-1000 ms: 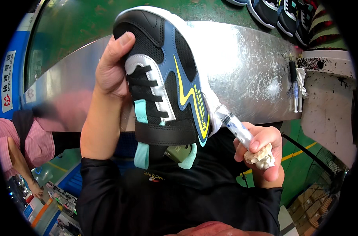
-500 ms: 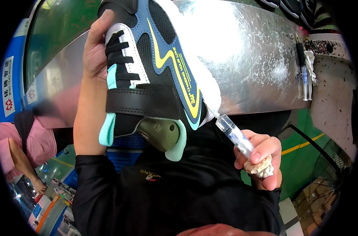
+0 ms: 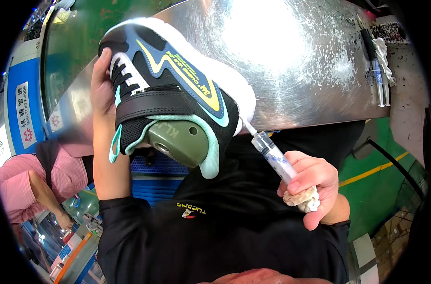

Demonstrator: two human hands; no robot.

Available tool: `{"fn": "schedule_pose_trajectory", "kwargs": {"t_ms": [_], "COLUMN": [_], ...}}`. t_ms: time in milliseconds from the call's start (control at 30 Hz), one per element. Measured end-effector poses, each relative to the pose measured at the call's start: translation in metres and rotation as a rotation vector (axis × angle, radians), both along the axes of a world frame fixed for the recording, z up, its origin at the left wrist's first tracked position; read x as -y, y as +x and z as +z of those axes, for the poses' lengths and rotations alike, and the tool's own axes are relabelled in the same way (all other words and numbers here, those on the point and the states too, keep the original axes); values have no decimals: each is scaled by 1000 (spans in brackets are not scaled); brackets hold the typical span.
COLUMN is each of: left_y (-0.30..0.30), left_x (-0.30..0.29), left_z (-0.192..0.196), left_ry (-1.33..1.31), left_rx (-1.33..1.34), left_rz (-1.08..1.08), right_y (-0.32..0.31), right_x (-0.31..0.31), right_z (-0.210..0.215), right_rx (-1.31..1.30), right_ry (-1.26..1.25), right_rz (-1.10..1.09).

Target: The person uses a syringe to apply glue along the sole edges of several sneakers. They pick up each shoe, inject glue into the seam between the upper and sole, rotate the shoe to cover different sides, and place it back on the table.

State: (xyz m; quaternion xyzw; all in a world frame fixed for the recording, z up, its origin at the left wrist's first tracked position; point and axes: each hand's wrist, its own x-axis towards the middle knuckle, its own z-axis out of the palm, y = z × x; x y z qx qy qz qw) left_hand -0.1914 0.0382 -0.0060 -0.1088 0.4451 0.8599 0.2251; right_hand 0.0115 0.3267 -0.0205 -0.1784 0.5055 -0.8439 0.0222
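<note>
My left hand (image 3: 101,90) grips a black, blue and yellow sneaker (image 3: 173,90) by its laced front, heel turned toward me. A green shoe last (image 3: 180,142) fills the sneaker's mint-lined opening. My right hand (image 3: 310,184) holds a clear syringe (image 3: 272,156) together with a wad of white cloth (image 3: 303,199). The syringe's tip touches the white sole edge at the heel.
A scratched shiny metal table (image 3: 296,61) lies beyond the shoe. More syringes and a rag (image 3: 378,61) rest at its right end. A person in a pink striped shirt (image 3: 31,180) stands at my left. Green floor with a yellow line (image 3: 371,175) shows at the right.
The sneaker has tipped and turned so its heel opening and the green last face me. My right hand has kept the syringe tip at the heel's sole edge.
</note>
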Motion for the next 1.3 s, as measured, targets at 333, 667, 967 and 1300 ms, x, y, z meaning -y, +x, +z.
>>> {"fn": "schedule_pose_trajectory", "kwargs": {"t_ms": [333, 667, 967, 1300], "left_y": [37, 122, 173, 186], "left_x": [87, 90, 43, 15], "left_z": [3, 18, 9, 2], "left_ry": [-482, -429, -81, 139], "left_rx": [-154, 91, 248, 354], "left_rz": [-116, 17, -209, -238], "right_y": [-16, -23, -20, -22], "right_x": [14, 30, 29, 33], "right_z": [-1, 0, 4, 21], "right_rx": [-108, -132, -102, -98], "right_ry": [171, 267, 281, 298], "right_rz": [-40, -75, -55, -33]}}
